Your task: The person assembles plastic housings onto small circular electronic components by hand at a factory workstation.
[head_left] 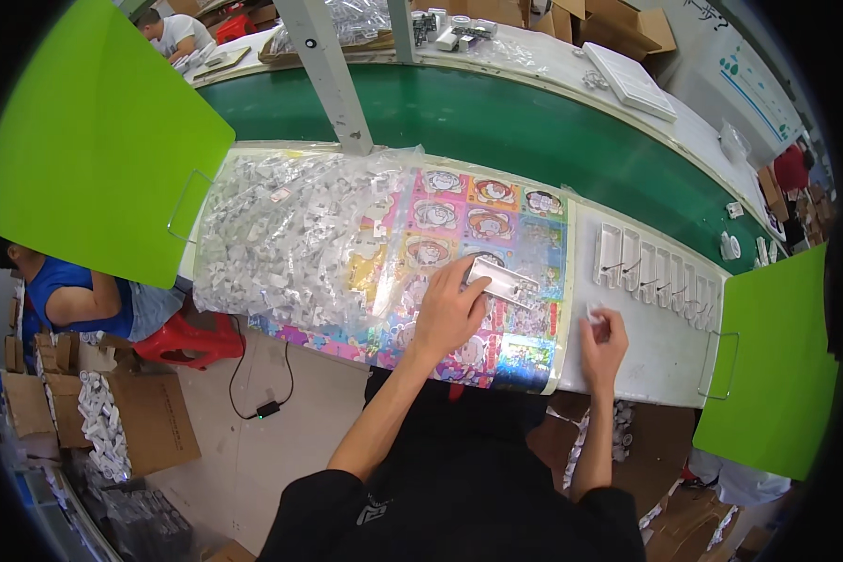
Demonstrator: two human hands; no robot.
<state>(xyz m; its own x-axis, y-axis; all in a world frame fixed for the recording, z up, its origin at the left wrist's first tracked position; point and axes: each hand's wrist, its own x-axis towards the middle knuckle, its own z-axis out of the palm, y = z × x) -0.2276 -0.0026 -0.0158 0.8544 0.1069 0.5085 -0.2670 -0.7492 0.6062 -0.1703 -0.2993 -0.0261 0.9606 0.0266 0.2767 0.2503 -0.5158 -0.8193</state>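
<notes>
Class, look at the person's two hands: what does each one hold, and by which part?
The left hand pinches a flat white plastic tray at its near end. The right hand pinches a small white part in its fingertips; which part of it cannot be told.

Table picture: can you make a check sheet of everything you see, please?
Surface: white table with a colourful cartoon mat.
Job's things: white tray; small white part.
Clutter: heap of clear bagged parts; row of white trays.
Hands: left hand rests on the white tray; right hand pinches the small white part.
Cables: black cable on the floor.
Surroundings: green belt, green dividers, cardboard boxes, other workers.
</notes>
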